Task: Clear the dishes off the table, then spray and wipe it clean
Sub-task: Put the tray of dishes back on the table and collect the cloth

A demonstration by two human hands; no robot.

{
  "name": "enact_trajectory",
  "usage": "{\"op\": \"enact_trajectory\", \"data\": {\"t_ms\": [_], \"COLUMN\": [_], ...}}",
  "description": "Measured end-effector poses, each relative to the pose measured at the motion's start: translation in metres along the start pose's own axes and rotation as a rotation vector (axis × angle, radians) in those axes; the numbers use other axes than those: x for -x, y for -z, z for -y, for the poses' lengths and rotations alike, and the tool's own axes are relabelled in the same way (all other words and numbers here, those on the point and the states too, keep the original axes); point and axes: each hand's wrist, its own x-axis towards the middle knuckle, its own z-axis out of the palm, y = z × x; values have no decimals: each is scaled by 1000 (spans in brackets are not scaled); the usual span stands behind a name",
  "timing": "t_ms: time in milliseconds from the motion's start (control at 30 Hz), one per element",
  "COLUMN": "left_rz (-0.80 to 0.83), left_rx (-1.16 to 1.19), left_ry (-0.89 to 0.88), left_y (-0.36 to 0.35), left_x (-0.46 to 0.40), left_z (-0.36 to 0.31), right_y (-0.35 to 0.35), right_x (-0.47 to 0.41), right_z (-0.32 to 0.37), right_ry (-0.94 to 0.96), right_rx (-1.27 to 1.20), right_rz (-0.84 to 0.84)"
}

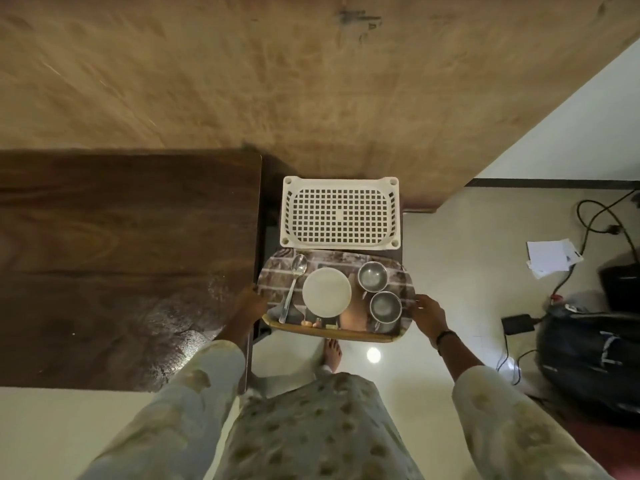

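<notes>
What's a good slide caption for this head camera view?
Both hands, left and right, carry a tray of dishes beside the dark table.

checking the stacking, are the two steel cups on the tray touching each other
Cannot tell. In the head view the far steel cup and the near steel cup overlap on the tray, with no plain gap or contact.

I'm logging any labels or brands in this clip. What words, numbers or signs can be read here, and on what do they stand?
None can be read.
White papers on the floor: a dark mark at one edge, too small to read.
Dark bag: pale markings, too blurred to read.
Tray: a printed brick pattern, no legible text.
White basket, plate, two steel cups, spoon: no text visible.
</notes>
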Motion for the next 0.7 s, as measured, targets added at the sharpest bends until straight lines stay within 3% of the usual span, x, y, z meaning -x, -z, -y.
{"op": "enact_trajectory", "data": {"t_ms": [300, 567, 700], "left_rz": [-4, -50, -133], "left_rx": [-129, 36, 208], "left_ry": [-2, 77, 9], "left_y": [6, 27, 62], "left_x": [13, 41, 65], "left_z": [-13, 2, 16], "right_y": [-4, -9, -12], "right_x": [-9, 34, 75], "right_z": [-10, 5, 30], "right_ry": [0, 0, 92], "right_rx": [-102, -222, -357], "right_rz": [5, -17, -3]}}
